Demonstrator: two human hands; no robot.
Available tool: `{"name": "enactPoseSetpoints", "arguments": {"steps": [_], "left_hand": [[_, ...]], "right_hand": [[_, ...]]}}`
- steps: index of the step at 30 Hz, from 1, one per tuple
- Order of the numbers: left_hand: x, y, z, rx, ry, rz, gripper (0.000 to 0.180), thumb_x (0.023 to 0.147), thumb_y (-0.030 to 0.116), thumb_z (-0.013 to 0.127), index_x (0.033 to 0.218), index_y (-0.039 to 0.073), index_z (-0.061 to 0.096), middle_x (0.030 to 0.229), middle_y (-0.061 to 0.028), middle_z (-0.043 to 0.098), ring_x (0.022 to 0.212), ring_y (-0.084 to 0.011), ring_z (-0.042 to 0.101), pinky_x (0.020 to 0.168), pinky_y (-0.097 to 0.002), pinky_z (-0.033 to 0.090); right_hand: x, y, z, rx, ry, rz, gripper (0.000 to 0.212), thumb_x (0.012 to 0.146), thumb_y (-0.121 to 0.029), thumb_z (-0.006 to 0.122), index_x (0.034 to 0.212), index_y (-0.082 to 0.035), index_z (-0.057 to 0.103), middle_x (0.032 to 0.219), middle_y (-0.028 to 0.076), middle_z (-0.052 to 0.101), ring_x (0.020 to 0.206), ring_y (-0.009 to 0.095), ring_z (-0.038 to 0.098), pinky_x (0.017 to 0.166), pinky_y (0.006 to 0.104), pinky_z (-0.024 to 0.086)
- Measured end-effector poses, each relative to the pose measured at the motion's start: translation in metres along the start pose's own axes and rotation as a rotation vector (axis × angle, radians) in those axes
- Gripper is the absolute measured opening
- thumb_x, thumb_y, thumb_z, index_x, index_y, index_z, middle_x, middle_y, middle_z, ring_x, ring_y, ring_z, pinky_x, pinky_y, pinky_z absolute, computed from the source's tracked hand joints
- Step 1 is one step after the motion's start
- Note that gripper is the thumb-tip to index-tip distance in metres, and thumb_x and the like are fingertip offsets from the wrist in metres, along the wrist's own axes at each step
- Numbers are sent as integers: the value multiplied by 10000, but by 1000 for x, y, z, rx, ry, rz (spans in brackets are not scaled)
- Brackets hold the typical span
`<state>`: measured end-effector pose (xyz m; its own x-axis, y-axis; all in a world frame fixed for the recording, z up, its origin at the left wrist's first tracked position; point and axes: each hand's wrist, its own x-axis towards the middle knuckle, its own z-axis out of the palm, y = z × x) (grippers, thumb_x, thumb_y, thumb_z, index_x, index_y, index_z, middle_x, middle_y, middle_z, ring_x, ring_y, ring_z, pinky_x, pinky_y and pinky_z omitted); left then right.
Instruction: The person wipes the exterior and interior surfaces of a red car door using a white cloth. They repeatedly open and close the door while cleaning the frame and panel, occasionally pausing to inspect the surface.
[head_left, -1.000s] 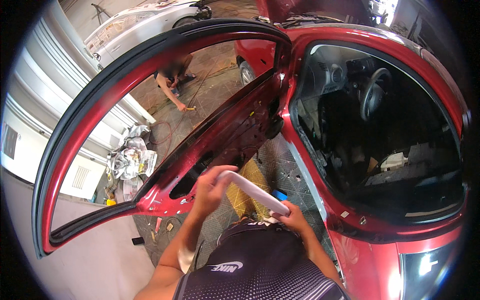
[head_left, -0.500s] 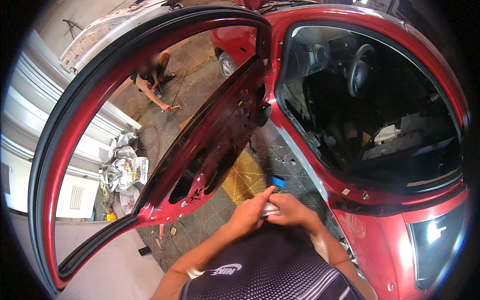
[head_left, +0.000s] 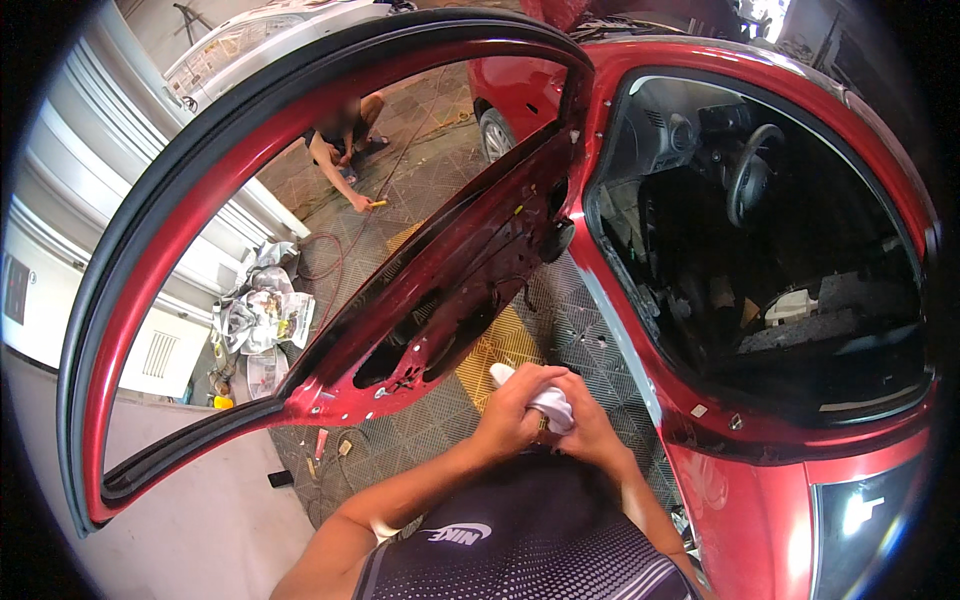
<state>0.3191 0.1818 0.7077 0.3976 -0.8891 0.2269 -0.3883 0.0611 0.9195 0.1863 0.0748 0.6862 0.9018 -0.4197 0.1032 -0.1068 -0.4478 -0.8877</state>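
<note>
My left hand [head_left: 512, 408] and my right hand [head_left: 594, 428] are together in front of my chest, fingers curled around a crumpled white cloth [head_left: 552, 404]. One white end pokes out past my left fingers; most of the rest is covered by my palms. Whether it is fabric or paper is hard to tell. Left of my hands stands an open red car door [head_left: 345, 395], its inner panel stripped, with holes showing. On the right is the red car body [head_left: 740, 490], its door opening showing a dark interior and a steering wheel [head_left: 752, 175].
Beyond the door frame a person [head_left: 345, 150] crouches, a hand on a small yellow-handled tool [head_left: 378, 204]. Crumpled masking paper [head_left: 268, 312] lies by the white shutter. A black phone-like object [head_left: 281, 479] rests near the door's lower edge. Patterned tiles [head_left: 400, 480] cover the floor.
My hands have shifted and turned around the white cloth, so more of it shows. The blue piece just beyond my fingers is out of sight. My view has swung slightly left.
</note>
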Motion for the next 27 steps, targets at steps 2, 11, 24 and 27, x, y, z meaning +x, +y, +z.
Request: {"name": "enactPoseSetpoints", "arguments": {"steps": [2, 11, 24, 27], "left_hand": [[2, 9, 6, -210, -8, -61, 589, 618, -127, 428, 1156, 29, 608, 1074, -132, 601, 1022, -257, 586, 940, -328, 437], [1, -22, -48, -179, -75, -75, 484, 725, -89, 521, 1184, 36, 608, 1146, -139, 587, 1073, -258, 583, 955, -355, 454], [-14, -18, -28, 597, -143, 276, 807, 716, 256, 792, 1399, 57, 412, 1349, -168, 508, 1250, -424, 459, 1023, -497, 394], [-22, -13, 3, 337, -296, 179, 834, 696, 210, 791, 1418, 67, 398, 1323, -163, 527, 1263, -357, 470, 1026, -505, 378]], "right_hand": [[-7, 4, 11, 228, 38, 134, 565, 683, -99, 792, 1197, -57, 560, 1113, 129, 615, 1072, 305, 605, 913, 371, 474], [-7, 18, -22, -26, -117, 47, 310, 714, -156, 781, 986, -47, 682, 951, 114, 660, 946, 272, 602, 832, 363, 463], [-27, 39, -27, -35, -196, 134, 448, 693, -169, 793, 1095, -56, 629, 992, 163, 669, 933, 319, 660, 802, 353, 503], [-13, 13, -29, -63, -290, -2, 396, 680, -137, 765, 1038, -40, 627, 965, 168, 661, 904, 314, 660, 782, 358, 506]]}}
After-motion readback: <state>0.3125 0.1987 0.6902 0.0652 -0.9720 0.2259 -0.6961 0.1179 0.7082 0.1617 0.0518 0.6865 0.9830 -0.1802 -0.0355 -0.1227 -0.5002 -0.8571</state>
